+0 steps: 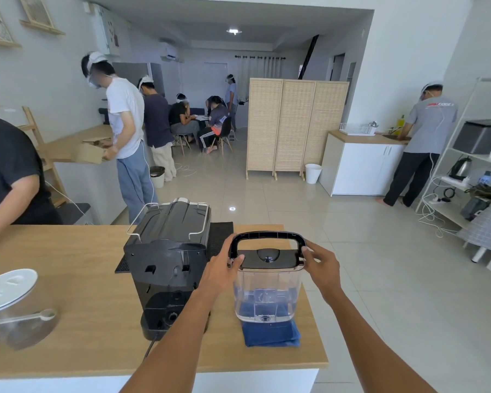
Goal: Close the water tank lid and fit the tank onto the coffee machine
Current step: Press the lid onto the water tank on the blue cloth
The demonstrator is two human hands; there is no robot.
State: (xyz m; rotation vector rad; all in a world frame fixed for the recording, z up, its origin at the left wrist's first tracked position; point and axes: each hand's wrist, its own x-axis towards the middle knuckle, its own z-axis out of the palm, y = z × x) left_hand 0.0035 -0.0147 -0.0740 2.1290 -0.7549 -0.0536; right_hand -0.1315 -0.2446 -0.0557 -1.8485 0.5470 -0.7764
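A clear plastic water tank (267, 293) stands upright on a folded blue cloth (272, 334) near the right end of the wooden counter. Its black lid (270, 258) lies flat on top and the black handle (267, 236) is raised. My left hand (224, 265) grips the tank's left top edge at the handle's base. My right hand (321, 260) touches the right side of the handle and lid. The black coffee machine (167, 262) stands just left of the tank, its back toward me.
A black drip mat (219, 236) lies behind the machine. A clear jar with a white lid (9, 289) and a plastic scoop (26, 317) sit at the counter's left. A person's arm (9, 194) reaches in at far left. The counter edge (321, 330) is close to the tank's right.
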